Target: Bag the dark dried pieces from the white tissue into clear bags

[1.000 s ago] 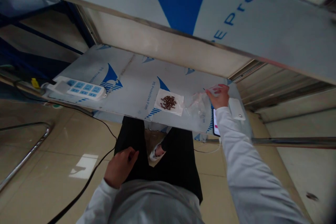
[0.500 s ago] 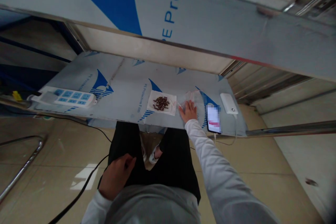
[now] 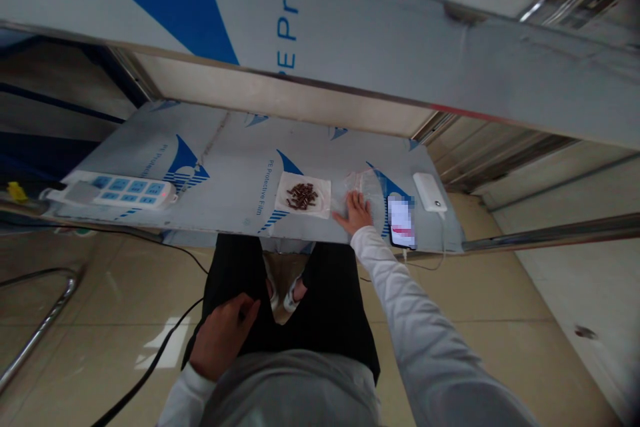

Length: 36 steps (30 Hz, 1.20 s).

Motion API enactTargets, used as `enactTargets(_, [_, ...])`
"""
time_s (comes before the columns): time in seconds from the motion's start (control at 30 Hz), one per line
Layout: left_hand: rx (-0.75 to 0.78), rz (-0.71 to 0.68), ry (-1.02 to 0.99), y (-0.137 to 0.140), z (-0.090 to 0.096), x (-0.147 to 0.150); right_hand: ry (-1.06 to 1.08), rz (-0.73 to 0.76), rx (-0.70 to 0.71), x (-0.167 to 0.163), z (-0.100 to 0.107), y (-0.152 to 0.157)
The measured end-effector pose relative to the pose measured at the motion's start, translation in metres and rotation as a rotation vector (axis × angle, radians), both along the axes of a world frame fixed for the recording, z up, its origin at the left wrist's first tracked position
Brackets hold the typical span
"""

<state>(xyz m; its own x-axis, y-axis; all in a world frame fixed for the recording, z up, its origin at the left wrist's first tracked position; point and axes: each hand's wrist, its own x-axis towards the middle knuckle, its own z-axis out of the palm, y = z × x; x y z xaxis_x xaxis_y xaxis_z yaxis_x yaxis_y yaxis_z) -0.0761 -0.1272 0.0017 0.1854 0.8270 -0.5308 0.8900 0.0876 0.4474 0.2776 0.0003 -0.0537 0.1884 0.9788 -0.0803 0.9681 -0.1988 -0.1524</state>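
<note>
Just right of the white sheet (image 3: 324, 195), my right hand (image 3: 357, 213) lies spread on a clear bag (image 3: 369, 181), where a leftward slip could scatter the sheet's brown pieces (image 3: 301, 196); my left hand (image 3: 225, 337) hides its grip.

Small pieces (image 3: 302, 197): dark reddish brown. Square sheet (image 3: 321, 209): white. Bag (image 3: 363, 181): transparent. Tabletop (image 3: 235, 153): grey, printed with blue triangles, stripes and lettering. Power strip (image 3: 133, 191): white, blue socket panels. Phone (image 3: 401, 221): black rim, white screen, pink band. Power bank (image 3: 428, 191): white. Sleeves (image 3: 400, 293): pale grey. Trousers (image 3: 335, 307): black. Floor (image 3: 500, 287): beige.
</note>
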Motion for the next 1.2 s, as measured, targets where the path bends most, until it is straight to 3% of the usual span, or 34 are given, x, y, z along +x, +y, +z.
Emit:
enactTargets(0.3, [0.000,-0.013,0.004,-0.001,-0.001,-0.003,0.054,-0.064,0.166,0.009,0.000,-0.012])
enactTargets(0.57, [-0.024,-0.010,0.011,-0.002,-0.003,-0.002,0.005,-0.266,0.304,0.040,0.040,-0.004])
enactTargets(0.7, [-0.028,-0.026,0.021,-0.001,-0.006,0.000,-0.026,-0.125,0.175,0.048,0.041,0.020])
enactTargets(0.93, [-0.012,-0.022,0.032,-0.001,-0.002,-0.001,-0.052,0.073,-0.133,0.041,0.006,0.022])
enactTargets(1.2, [-0.018,-0.013,-0.007,-0.002,-0.009,-0.006,-0.100,0.114,-0.068,0.051,0.015,0.028])
